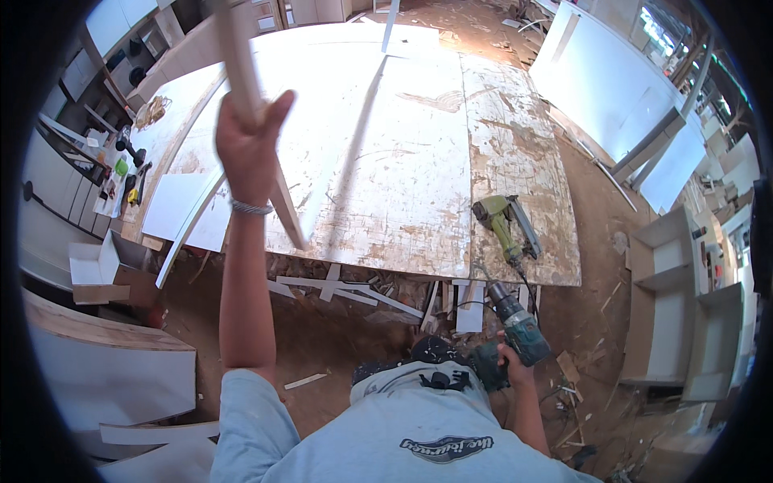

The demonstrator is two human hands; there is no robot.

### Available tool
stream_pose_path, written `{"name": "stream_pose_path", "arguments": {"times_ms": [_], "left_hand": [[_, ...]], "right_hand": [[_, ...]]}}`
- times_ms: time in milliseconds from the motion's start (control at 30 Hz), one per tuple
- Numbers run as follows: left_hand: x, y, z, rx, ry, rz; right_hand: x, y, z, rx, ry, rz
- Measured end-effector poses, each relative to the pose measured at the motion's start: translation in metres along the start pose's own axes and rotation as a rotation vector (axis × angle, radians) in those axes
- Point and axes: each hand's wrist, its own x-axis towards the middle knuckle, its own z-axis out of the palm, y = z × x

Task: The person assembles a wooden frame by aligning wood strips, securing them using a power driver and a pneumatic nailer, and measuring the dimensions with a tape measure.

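Observation:
My left hand (pixel 248 149), raised over the left part of the worktable, is closed around a long narrow wooden strip (pixel 239 60). The strip runs past the upper rim of the picture, and its lower end tilts toward the table's near edge. At my right side, beyond the near edge, my right hand (pixel 518 369) grips a dark green cordless drill (pixel 527 338), its chuck pointing up toward the table. Close to that chuck, an olive-green nail gun (pixel 503 225) lies on the table's near right corner.
The worn, white-coated worktable (pixel 419 177) fills the middle. White boards (pixel 187 205) and hand tools (pixel 137 185) lie at its left. Wood offcuts (pixel 354 291) are heaped beneath the near edge. An open cabinet frame (pixel 672 314) stands right; a large white panel (pixel 604 80) leans behind.

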Motion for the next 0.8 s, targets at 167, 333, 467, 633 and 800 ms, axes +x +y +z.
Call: {"name": "stream_pose_path", "arguments": {"times_ms": [167, 333, 467, 633, 800], "left_hand": [[-0.025, -0.02, -0.038, -0.379, 0.214, -0.346], [-0.075, -0.052, -0.076, -0.568, 0.387, -0.533], [-0.126, -0.084, -0.111, -0.745, 0.483, -0.657], [-0.197, -0.126, -0.153, -0.996, 0.527, -0.769], [-0.245, -0.159, -0.172, -1.132, 0.609, -0.88]], "right_hand": [[0.017, -0.014, 0.012, -0.066, -0.083, -0.032], [0.029, -0.023, 0.007, -0.004, -0.108, -0.009], [0.037, -0.015, -0.004, 0.175, -0.012, 0.021], [0.042, -0.027, -0.012, 0.351, 0.115, 0.02], [0.03, -0.028, -0.019, 0.264, 0.19, -0.067]]}}
